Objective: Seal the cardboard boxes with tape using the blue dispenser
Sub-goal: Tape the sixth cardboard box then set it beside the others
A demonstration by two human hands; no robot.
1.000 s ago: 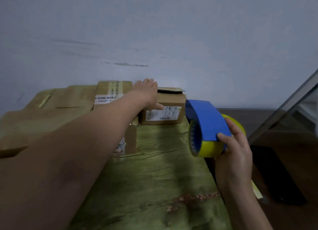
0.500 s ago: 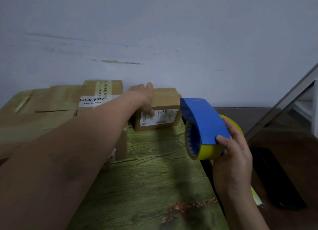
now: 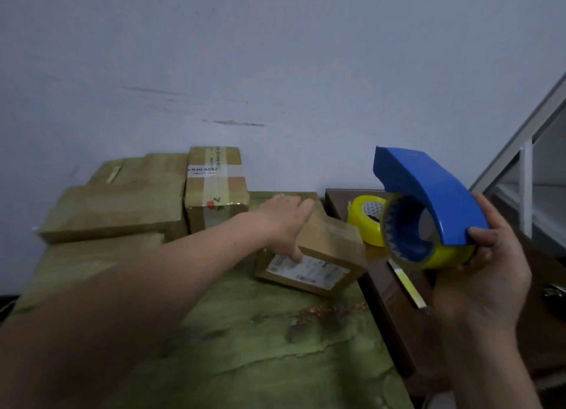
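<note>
My left hand (image 3: 283,222) grips a small cardboard box (image 3: 324,249) from above; the box is tilted, its white label facing me, near the right edge of the green table (image 3: 260,347). My right hand (image 3: 481,274) holds the blue dispenser (image 3: 425,194) with a yellow tape roll in it, up in the air to the right of the box. A short strip of tape hangs from the roll.
Several more cardboard boxes (image 3: 122,206) are stacked at the back left by the wall, one taped box (image 3: 216,182) standing upright. A spare yellow tape roll (image 3: 366,215) lies on a dark brown surface (image 3: 398,301) to the right. A white frame (image 3: 526,163) leans at far right.
My left hand has pulled the small box away from the wall toward me and turned it at an angle. The dispenser has risen a little in my right hand.
</note>
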